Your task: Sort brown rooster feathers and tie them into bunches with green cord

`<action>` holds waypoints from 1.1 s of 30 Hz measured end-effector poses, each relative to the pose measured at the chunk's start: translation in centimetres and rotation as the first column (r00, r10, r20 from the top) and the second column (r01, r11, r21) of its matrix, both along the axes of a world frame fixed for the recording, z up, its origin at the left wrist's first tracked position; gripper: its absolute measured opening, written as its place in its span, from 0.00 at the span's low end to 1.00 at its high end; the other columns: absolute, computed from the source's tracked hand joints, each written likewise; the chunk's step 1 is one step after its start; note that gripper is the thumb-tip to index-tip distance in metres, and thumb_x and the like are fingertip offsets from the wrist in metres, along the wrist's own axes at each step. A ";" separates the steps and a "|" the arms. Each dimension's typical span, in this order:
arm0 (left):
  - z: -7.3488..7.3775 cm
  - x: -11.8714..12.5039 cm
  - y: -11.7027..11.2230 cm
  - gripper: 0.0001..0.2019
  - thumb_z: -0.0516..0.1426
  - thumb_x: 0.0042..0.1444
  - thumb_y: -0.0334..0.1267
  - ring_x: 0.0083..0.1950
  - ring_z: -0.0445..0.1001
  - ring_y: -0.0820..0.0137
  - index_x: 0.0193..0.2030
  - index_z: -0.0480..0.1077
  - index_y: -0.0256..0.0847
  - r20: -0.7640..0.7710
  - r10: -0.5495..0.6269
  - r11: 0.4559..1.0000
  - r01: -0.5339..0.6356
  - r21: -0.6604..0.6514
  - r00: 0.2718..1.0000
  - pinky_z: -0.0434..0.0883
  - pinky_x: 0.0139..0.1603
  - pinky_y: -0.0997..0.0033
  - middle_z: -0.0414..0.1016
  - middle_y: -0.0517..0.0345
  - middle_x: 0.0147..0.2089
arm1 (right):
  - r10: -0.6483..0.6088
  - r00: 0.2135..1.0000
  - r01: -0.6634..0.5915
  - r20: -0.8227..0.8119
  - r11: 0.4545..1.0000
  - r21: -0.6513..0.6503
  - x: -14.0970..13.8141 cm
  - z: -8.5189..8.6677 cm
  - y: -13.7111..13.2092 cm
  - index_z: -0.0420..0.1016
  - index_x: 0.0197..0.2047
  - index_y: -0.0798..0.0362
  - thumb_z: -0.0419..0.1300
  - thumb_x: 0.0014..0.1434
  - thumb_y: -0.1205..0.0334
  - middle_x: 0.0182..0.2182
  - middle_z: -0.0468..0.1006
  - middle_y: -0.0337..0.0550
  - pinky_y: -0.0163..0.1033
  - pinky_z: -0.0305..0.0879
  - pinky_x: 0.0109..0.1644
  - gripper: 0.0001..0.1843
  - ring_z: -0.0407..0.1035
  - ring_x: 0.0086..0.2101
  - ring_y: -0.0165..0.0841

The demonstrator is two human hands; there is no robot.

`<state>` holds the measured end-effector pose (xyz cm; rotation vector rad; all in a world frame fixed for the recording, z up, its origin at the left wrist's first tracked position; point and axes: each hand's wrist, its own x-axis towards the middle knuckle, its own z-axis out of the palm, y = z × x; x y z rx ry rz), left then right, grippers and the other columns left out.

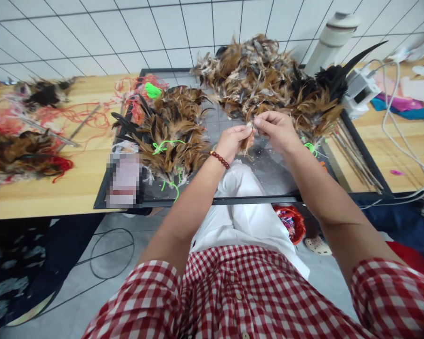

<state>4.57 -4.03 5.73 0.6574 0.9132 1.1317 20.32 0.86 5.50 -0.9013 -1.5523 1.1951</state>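
Brown feathers [246,143] hang from the pinched fingers of my left hand [233,141], which wears a dark red bead bracelet on its wrist. Thumb and forefinger of my right hand [277,129] press together at the pale quill ends, almost touching the left fingertips; what exactly they grip is too small to make out. Behind both hands rises a big heap of brown and black feathers [254,70]. To the left lie feather bunches [176,122] tied with bright green string [167,143]. More brown feathers with long black plumes [318,103] sit to the right.
A dark-framed glass panel [212,201] lies under the work. A grey-white bottle [330,42], a white charger [361,89] with cable and thin sticks [356,153] are at right. A blurred-out rectangle [124,180] is at left, near red strings [88,110] and more feathers [19,153].
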 end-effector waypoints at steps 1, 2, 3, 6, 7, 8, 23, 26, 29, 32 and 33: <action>0.0 0.0 0.0 0.07 0.68 0.61 0.35 0.26 0.76 0.77 0.34 0.79 0.37 -0.001 0.001 1.000 -0.001 -0.001 1.000 0.74 0.39 0.74 0.78 0.60 0.24 | -0.005 1.000 0.005 0.003 1.000 0.021 -0.1 -0.1 0.0 0.77 0.31 0.48 0.76 0.45 0.28 0.27 0.75 0.38 0.39 0.65 0.32 0.31 0.68 0.29 0.30; -0.1 0.0 0.1 0.07 0.68 0.62 0.35 0.27 0.77 0.77 0.34 0.79 0.37 -0.003 0.005 1.000 -0.005 0.003 1.000 0.75 0.39 0.75 0.78 0.60 0.25 | -0.012 1.000 0.012 -0.002 0.999 0.047 -0.1 -0.2 0.0 0.77 0.31 0.48 0.76 0.46 0.28 0.27 0.76 0.38 0.39 0.67 0.34 0.31 0.69 0.30 0.31; -0.1 0.0 0.2 0.06 0.68 0.62 0.35 0.28 0.78 0.76 0.35 0.79 0.37 -0.003 0.009 1.000 -0.009 0.007 1.000 0.75 0.40 0.75 0.79 0.60 0.25 | -0.021 1.000 0.022 -0.011 0.997 0.077 -0.2 -0.3 0.0 0.77 0.31 0.48 0.76 0.46 0.29 0.28 0.76 0.38 0.39 0.68 0.36 0.31 0.71 0.32 0.32; -0.1 0.0 0.3 0.07 0.68 0.63 0.38 0.28 0.77 0.78 0.37 0.78 0.37 0.001 0.042 0.999 -0.042 -0.002 0.999 0.74 0.37 0.78 0.79 0.61 0.26 | -0.075 0.996 0.080 -0.038 0.985 0.152 -0.1 -0.5 0.2 0.77 0.32 0.48 0.75 0.48 0.29 0.30 0.76 0.38 0.40 0.72 0.40 0.30 0.73 0.34 0.32; 0.0 0.0 0.3 0.08 0.67 0.64 0.40 0.27 0.76 0.80 0.39 0.78 0.37 0.003 0.057 0.998 -0.057 -0.011 0.998 0.74 0.36 0.80 0.78 0.62 0.26 | -0.099 0.994 0.105 -0.044 0.980 0.168 -0.1 -0.6 0.4 0.77 0.32 0.48 0.74 0.50 0.28 0.29 0.75 0.37 0.40 0.71 0.40 0.30 0.72 0.34 0.32; 0.2 0.0 0.3 0.09 0.67 0.64 0.41 0.26 0.75 0.81 0.39 0.78 0.37 0.004 0.071 0.997 -0.071 -0.022 0.997 0.73 0.34 0.81 0.77 0.64 0.25 | -0.114 0.992 0.120 -0.047 0.976 0.179 0.0 -0.7 0.5 0.77 0.32 0.48 0.73 0.51 0.28 0.29 0.74 0.37 0.39 0.71 0.39 0.31 0.71 0.34 0.31; 0.7 0.5 -0.2 0.10 0.70 0.61 0.40 0.23 0.73 0.83 0.36 0.78 0.37 -0.051 0.061 0.998 -0.061 -0.003 0.997 0.71 0.31 0.82 0.75 0.66 0.24 | -0.076 0.997 0.068 0.023 0.964 0.258 -0.2 -1.4 0.5 0.79 0.36 0.48 0.71 0.55 0.27 0.33 0.79 0.40 0.43 0.75 0.45 0.30 0.75 0.36 0.34; 0.7 0.5 -0.1 0.10 0.69 0.62 0.39 0.23 0.71 0.83 0.34 0.77 0.36 -0.056 0.080 0.997 -0.078 0.023 0.995 0.70 0.30 0.82 0.74 0.66 0.24 | -0.116 0.993 0.104 0.039 0.967 0.234 -0.1 -1.3 0.4 0.81 0.36 0.49 0.70 0.54 0.27 0.34 0.81 0.41 0.44 0.75 0.47 0.31 0.76 0.38 0.35; 0.6 0.6 -0.1 0.11 0.68 0.62 0.38 0.23 0.72 0.83 0.32 0.75 0.36 -0.067 0.084 0.996 -0.081 0.046 0.994 0.70 0.29 0.82 0.74 0.66 0.23 | -0.104 0.992 0.085 0.073 0.971 0.222 -0.2 -1.2 0.2 0.81 0.35 0.49 0.71 0.54 0.28 0.34 0.82 0.41 0.44 0.75 0.47 0.30 0.76 0.38 0.35; 0.3 0.7 0.0 0.12 0.69 0.61 0.38 0.23 0.72 0.82 0.31 0.75 0.36 -0.072 0.087 0.995 -0.083 0.050 0.994 0.70 0.30 0.81 0.74 0.65 0.24 | -0.098 0.992 0.078 0.075 0.969 0.234 -0.3 -1.2 0.1 0.79 0.34 0.49 0.70 0.54 0.27 0.33 0.81 0.41 0.44 0.75 0.45 0.31 0.76 0.37 0.35; 0.3 0.7 0.0 0.12 0.70 0.61 0.39 0.23 0.72 0.82 0.31 0.75 0.36 -0.073 0.089 0.995 -0.086 0.044 0.993 0.70 0.30 0.81 0.75 0.65 0.24 | -0.094 0.993 0.075 0.068 0.968 0.240 -0.4 -1.2 0.1 0.79 0.33 0.49 0.70 0.54 0.26 0.32 0.80 0.41 0.44 0.75 0.45 0.31 0.75 0.36 0.34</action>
